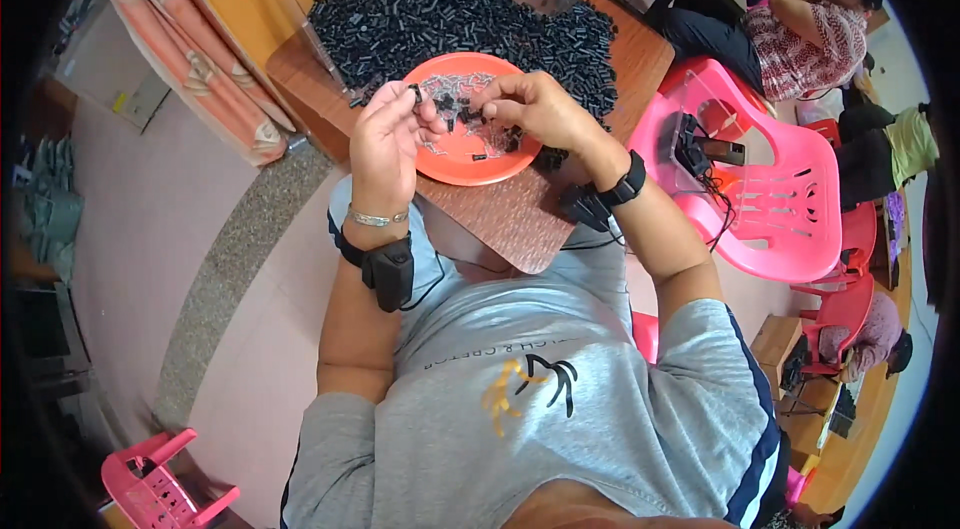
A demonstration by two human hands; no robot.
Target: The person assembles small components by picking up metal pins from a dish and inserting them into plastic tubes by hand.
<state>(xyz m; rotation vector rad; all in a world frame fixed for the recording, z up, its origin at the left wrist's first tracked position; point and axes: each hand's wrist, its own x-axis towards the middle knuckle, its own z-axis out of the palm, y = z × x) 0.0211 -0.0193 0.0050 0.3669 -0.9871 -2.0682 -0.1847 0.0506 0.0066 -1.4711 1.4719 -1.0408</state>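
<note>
A round orange plate point(455, 172) lies on the brown table in front of me. It holds small clear pieces point(458, 85) and several little black parts point(462, 113). My left hand point(384, 141), over the plate's left edge, is closed with a small black plastic part point(415, 97) pinched at its fingertips. Above the plate's right side, my right hand point(545, 111) has thumb and fingers pinched together by the black parts. Whatever sits between those fingers is too small and hidden to make out. Behind the plate spreads a large heap of short black plastic parts point(440, 14).
Clear panels border the heap on the brown wooden table point(530, 224). A pink chair point(790, 174) at right carries a black device with cables point(692, 144). An orange patterned curtain point(190, 49) hangs at left. Another person point(810, 34) sits at far right.
</note>
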